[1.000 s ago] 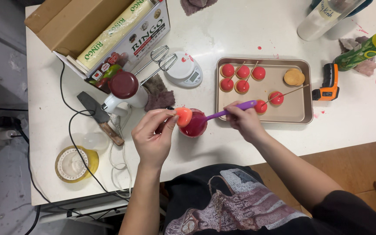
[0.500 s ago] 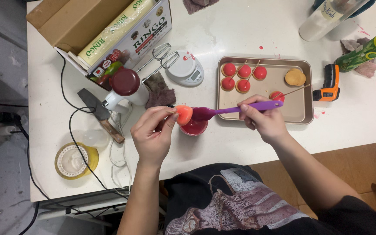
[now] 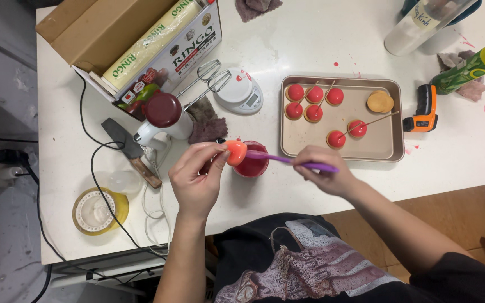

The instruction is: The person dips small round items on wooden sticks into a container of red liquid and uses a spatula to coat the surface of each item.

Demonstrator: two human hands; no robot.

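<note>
Six red-coated balls on sticks (image 3: 314, 94) and one plain ball (image 3: 380, 101) lie in the baking tray (image 3: 310, 147). Left hand (image 3: 197, 179) fingers pinch a half-coated ball (image 3: 234, 152) over the red cup (image 3: 251, 163) on the bench (image 3: 321, 39); right hand (image 3: 324, 177) fingers clamp a purple spatula (image 3: 290, 161).

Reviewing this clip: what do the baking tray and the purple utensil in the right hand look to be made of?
The baking tray looks like metal with a matte gold-tone finish: thin rolled rim, soft even sheen. The purple utensil held by the right hand looks like plastic or silicone: uniform saturated colour, slim handle, no metallic glint. Its tip is hidden at the red cup.
</note>
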